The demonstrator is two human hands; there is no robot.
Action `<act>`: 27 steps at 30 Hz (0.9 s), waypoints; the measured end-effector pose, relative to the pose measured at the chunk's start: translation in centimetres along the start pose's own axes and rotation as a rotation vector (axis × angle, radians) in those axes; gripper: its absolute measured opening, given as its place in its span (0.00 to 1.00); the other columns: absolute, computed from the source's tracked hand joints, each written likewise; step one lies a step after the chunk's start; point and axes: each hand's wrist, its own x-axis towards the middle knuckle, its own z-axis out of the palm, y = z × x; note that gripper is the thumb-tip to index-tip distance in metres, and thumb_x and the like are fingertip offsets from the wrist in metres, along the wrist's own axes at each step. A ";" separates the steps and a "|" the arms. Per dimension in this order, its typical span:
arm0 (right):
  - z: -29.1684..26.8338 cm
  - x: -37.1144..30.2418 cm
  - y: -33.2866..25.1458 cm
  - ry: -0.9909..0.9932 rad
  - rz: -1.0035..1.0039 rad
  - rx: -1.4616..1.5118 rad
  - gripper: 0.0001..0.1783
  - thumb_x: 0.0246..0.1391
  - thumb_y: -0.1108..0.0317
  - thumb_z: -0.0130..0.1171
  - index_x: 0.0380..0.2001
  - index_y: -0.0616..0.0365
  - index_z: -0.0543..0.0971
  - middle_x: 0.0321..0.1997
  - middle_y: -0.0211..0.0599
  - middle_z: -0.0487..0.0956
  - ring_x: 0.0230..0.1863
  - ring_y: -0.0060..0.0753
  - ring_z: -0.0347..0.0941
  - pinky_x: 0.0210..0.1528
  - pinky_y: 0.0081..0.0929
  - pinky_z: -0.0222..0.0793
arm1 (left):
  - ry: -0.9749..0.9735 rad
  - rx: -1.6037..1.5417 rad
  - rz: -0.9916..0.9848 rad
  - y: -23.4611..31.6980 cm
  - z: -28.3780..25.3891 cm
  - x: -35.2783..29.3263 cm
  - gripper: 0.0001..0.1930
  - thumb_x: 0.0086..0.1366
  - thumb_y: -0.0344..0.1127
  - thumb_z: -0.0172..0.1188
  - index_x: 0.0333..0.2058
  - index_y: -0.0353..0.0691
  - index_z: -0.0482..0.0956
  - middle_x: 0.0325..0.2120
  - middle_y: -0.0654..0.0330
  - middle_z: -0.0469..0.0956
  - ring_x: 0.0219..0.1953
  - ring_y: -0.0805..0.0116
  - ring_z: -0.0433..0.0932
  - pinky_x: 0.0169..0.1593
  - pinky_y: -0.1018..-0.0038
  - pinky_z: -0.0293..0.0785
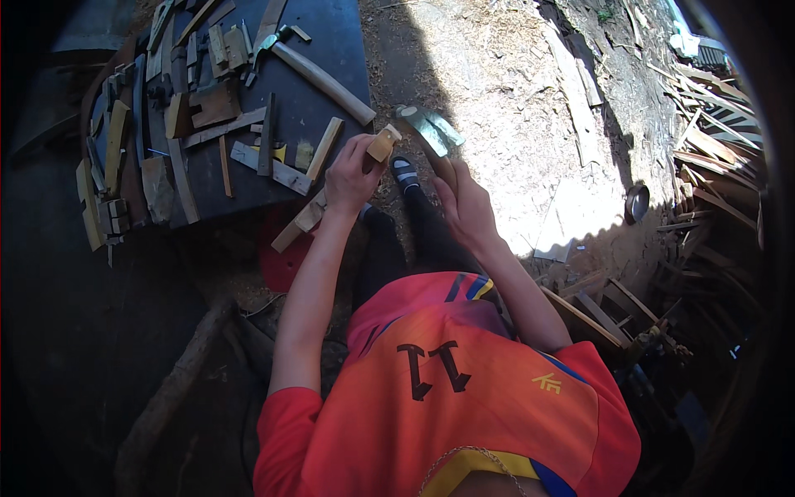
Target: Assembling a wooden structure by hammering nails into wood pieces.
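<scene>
Holding a piece in each hand, you have the claw hammer (431, 130) in your right hand (474, 207) and a pale wooden piece (383, 147) in your left hand (349, 180). The hammer is ahead of you, just right of the wooden piece and apart from it, clear of the desk (344, 37). Your right hand is closed around the wooden handle below the metal head, the thumb lying along it; your left hand is curled narrow around the wood, one end of which shows above the fist. How far that piece runs down inside the grip you cannot tell from here.

Expect the hammer to be head-heavy: the metal likely carries most of the weight, so a grip near the head should steady it, while one lower down would give more swing. The handle should be stiff, though smooth wood may slip in a sweaty palm. The wooden piece probably feels light and rigid, hard to crush but perhaps rough at its cut edges; take it around the middle, fingertips away from the exposed end. Another hammer (323, 84) lies on the desk beside wooden offcuts (217, 103).
</scene>
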 end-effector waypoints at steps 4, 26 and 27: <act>1.2 0.5 1.5 0.004 -0.046 -0.030 0.21 0.73 0.53 0.53 0.56 0.57 0.69 0.40 0.60 0.82 0.44 0.69 0.80 0.43 0.57 0.75 | 0.004 -0.014 0.024 0.2 0.1 0.3 0.16 0.67 0.41 0.70 0.49 0.42 0.80 0.47 0.56 0.82 0.48 0.49 0.84 0.46 0.60 0.82; 0.9 0.2 0.8 0.111 -0.119 0.060 0.20 0.74 0.53 0.51 0.54 0.59 0.67 0.38 0.61 0.82 0.43 0.70 0.79 0.42 0.57 0.73 | -0.017 0.012 0.018 0.2 0.2 0.4 0.20 0.61 0.37 0.72 0.51 0.46 0.78 0.49 0.60 0.81 0.48 0.51 0.84 0.47 0.60 0.83; 1.4 0.3 1.6 0.116 -0.118 0.060 0.20 0.74 0.53 0.51 0.54 0.59 0.67 0.38 0.61 0.82 0.43 0.70 0.79 0.42 0.57 0.73 | -0.022 0.013 0.015 0.3 0.3 0.4 0.20 0.61 0.37 0.72 0.51 0.46 0.78 0.49 0.60 0.81 0.48 0.51 0.84 0.47 0.60 0.83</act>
